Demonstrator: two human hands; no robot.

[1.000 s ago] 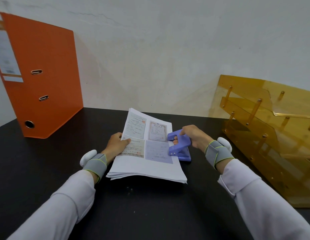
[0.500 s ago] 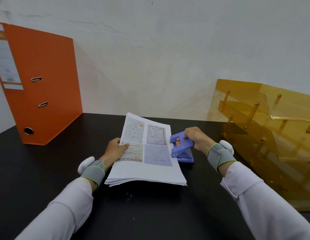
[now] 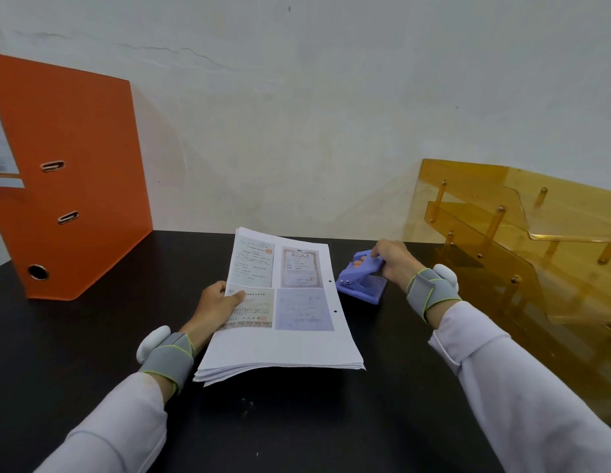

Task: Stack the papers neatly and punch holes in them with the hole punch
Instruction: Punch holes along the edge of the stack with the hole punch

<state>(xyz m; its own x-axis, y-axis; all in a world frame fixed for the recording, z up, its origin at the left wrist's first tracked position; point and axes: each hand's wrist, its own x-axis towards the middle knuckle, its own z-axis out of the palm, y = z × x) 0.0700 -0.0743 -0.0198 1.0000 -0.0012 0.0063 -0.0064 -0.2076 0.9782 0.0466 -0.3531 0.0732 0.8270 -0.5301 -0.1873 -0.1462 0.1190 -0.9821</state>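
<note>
Your left hand [image 3: 217,307] pinches the papers [image 3: 280,312] mid-tabletop, left edge lifted; two holes already show along their right edge. Just right of them, your right hand [image 3: 393,264] grips the hole punch [image 3: 362,279], apart; punching looks done

Black table [image 3: 75,353] carries everything. Paper stack [image 3: 280,349] sits mid-table; purple hole punch [image 3: 362,285] just right of it, apart. Orange binder [image 3: 68,186] stands far left, amber tray rack [image 3: 522,268] far right.

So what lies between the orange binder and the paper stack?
In the head view, only bare black table lies between the orange binder and the paper stack.
</note>
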